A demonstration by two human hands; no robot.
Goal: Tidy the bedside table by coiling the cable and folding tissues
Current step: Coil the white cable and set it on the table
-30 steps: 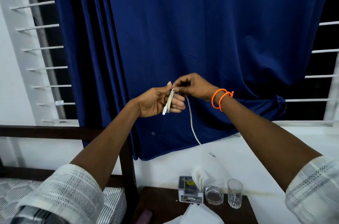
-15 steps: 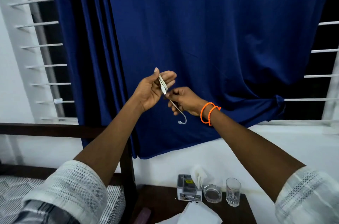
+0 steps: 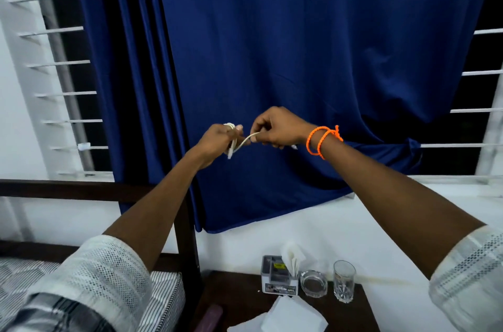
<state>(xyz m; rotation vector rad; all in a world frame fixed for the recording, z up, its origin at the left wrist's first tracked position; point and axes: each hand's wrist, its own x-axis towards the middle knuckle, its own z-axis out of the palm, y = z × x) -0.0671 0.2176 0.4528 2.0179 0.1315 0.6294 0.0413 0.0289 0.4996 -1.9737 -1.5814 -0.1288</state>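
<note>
left hand point(image 3: 217, 138) grips coiled cable point(image 3: 239, 144) | right hand point(image 3: 277, 127) pinches its end (taut) — both raised

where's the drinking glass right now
In the head view the drinking glass stands upright at lower right on the dark bedside table, just right of the glass ashtray, near the white wall.

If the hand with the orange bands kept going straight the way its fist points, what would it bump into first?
Probably the left hand. The right hand points leftward along the white cable it pinches, and the left hand grips the coiled end just across the gap. Depth is hard to judge; if it missed, the blue curtain lies behind.
</note>
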